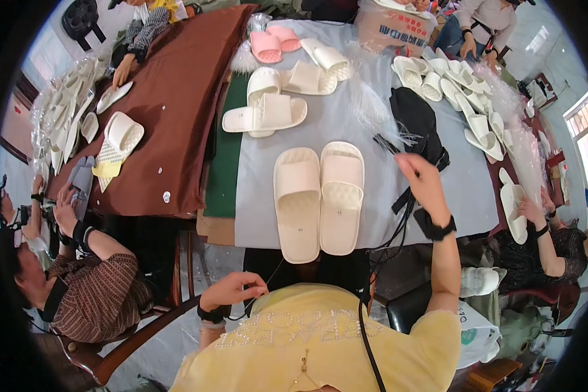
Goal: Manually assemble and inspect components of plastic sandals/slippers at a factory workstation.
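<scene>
Two cream slide slippers, the left slipper and the right slipper, lie side by side at the table's near edge, toes away from me. My left hand is low in front of my body, its thumb and fingers pinched on a thin thread that shows faintly above the fingertips. My right hand is raised over the table, right of the slippers, with fingers closed together. Its fingertips are beside a black bag and the end of a bundle of white threads; what they hold is too fine to make out.
More cream slippers and a pink pair lie farther back on the grey cloth. Many white slippers are piled at the right. A brown-covered table stands left. Co-workers sit around, one person at left.
</scene>
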Demonstrator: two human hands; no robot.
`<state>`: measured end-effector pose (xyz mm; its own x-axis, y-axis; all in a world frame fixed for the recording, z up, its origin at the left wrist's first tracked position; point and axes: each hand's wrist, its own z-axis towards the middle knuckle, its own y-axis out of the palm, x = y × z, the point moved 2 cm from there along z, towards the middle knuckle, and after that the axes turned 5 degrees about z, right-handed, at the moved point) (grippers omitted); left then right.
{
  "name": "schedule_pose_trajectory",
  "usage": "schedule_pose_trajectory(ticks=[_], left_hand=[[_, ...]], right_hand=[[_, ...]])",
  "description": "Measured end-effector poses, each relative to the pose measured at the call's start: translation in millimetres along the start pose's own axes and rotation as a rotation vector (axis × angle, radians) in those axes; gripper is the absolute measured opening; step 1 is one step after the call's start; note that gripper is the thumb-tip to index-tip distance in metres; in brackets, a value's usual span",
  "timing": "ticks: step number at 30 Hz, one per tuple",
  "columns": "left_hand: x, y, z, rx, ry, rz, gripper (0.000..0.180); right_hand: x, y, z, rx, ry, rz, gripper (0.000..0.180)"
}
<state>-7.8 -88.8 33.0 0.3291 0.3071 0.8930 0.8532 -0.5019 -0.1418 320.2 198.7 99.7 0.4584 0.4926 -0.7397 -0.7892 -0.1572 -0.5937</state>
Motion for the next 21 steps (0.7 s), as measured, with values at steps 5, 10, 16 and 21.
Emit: schedule_pose_trajectory(ticks=[5,10,16,21], left_hand=[[-7,-4,-15,-0.066,-0.034,-0.054,0.020],[-17,-5,-24,-0.011,-0.071,-0.122,0.019],[3,-8,-22,-0.005,-0.020,-0.195,0.017],[44,-4,-4,-0.069,0.073,-0.302,0.016]], right_hand=[[-8,14,-76,-0.343,0.338,0.249,0.021],[-29,42,-102,-0.564,0.348,0.282,0.018],[-77,79,-89,-0.640,-0.032,0.170,0.025],[-131,109,-81,-0.595,-0.609,0.179,0.038]])
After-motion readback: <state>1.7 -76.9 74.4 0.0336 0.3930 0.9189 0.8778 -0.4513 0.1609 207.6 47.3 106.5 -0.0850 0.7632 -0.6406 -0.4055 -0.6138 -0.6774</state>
